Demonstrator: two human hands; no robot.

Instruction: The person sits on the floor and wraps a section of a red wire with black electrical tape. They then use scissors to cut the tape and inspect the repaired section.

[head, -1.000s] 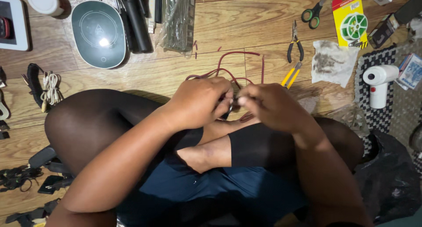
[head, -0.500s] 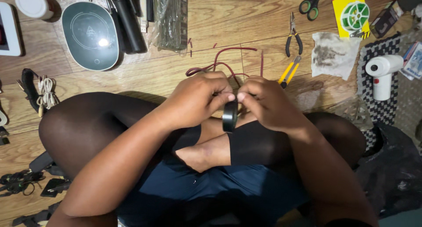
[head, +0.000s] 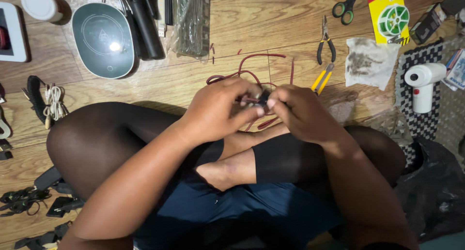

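Note:
I sit cross-legged on a wooden floor with both hands together above my shins. My left hand (head: 218, 109) pinches a bundle of thin red wires (head: 252, 61) that loop away over the floor. My right hand (head: 302, 112) meets it fingertip to fingertip and grips a small black tape roll (head: 264, 98), which is mostly hidden between the fingers. The wire ends under my hands are covered.
On the floor beyond are black-handled pliers (head: 325, 44), a yellow-handled tool (head: 322, 78), green scissors (head: 345, 8), a yellow packet of green wire (head: 390, 15), a dirty cloth (head: 370, 61), a white handheld device (head: 424, 83), a grey oval dish (head: 102, 37), black tubes (head: 143, 22) and coiled cables (head: 43, 100).
The black tape roll hung below my fingers half a second ago; now it is drawn up between my fingertips. Both hands have shifted slightly forward over the wires.

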